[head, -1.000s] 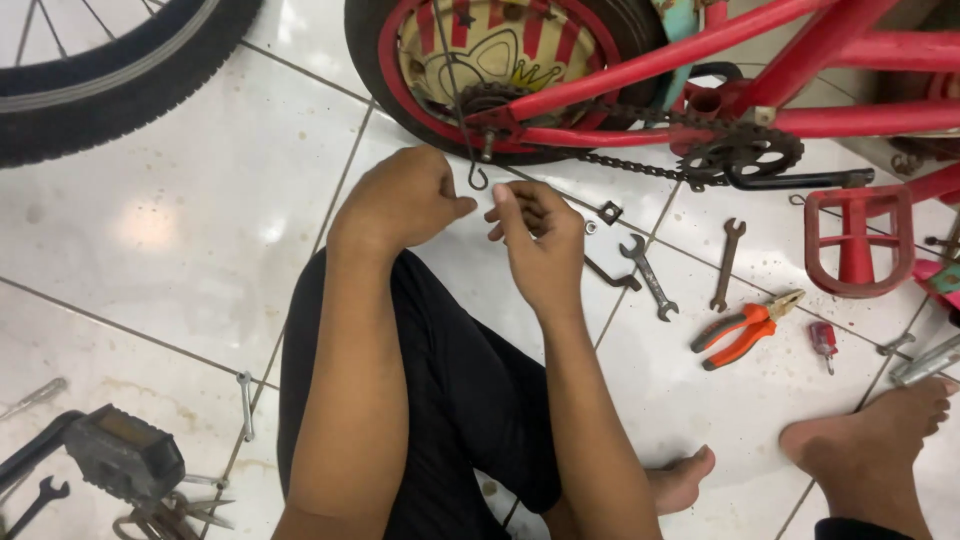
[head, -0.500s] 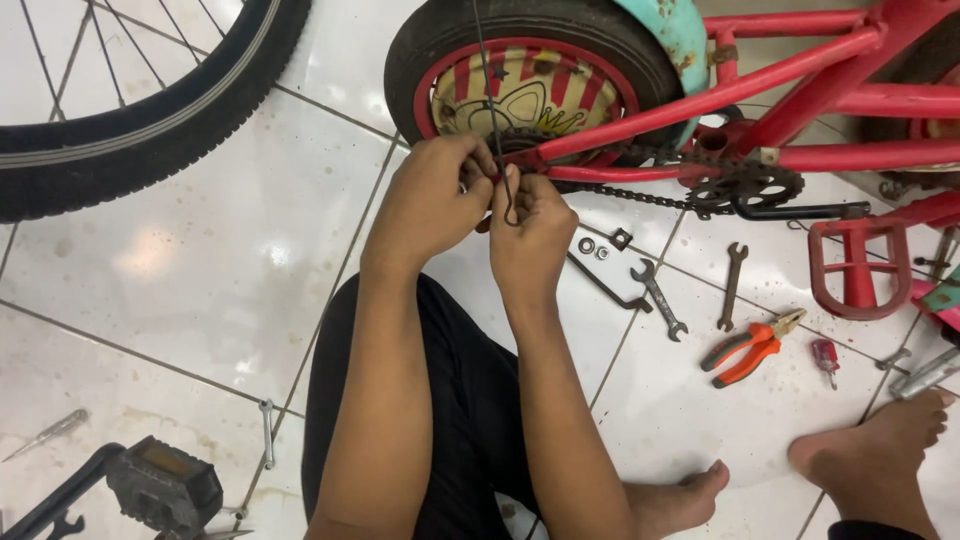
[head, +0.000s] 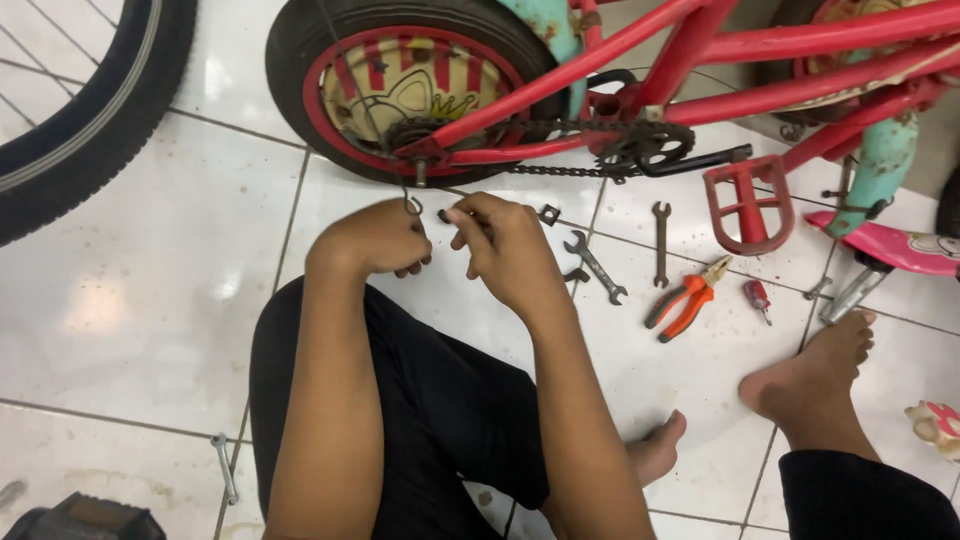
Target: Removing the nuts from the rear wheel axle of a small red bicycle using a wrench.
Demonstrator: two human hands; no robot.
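A small metal hook (head: 410, 203) hangs just below the rear axle of the red bicycle (head: 640, 60), over the white tiled floor (head: 150, 300). The left hand (head: 375, 240) is curled closed, its fingertips pinching the hook. The right hand (head: 505, 245), just beside it, is closed with its fingertips on a small dark part (head: 447, 215). To the right lie an open-end wrench (head: 594, 266), a second wrench (head: 660, 243), orange-handled pliers (head: 688, 298) and a red pedal (head: 748, 203).
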